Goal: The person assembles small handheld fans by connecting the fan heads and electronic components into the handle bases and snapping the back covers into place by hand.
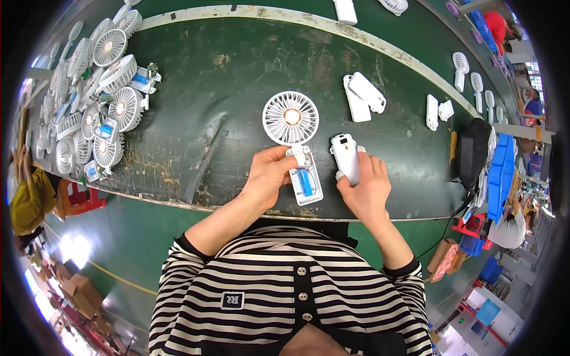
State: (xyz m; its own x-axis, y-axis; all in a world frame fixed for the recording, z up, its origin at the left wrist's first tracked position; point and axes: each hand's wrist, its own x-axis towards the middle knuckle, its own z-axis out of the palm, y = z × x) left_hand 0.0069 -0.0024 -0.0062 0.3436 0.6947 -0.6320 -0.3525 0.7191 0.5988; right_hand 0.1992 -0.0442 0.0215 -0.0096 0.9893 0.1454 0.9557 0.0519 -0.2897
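Note:
A small white handheld fan [291, 117] lies face up in front of me, its round grille away from me. Its handle is an open shell [316, 193] with a blue battery [305, 182] and thin wires inside. My left hand [267, 175] is closed on the neck of this fan, thumb on top. To its right, my right hand [369, 187] grips a white handle cover [345, 155] between thumb and fingers; the cover's dark slot faces up at its far end. White coverings show on some of my fingertips. Cover and fan are apart.
Many white fans [110, 47], some with blue batteries showing, are heaped at the left. Two white covers [367, 92] lie beyond my right hand, and smaller white parts [432, 113] farther right. A black bag [472, 154] sits at the table's right end. More fans [460, 71] lie past the pale rail [380, 44].

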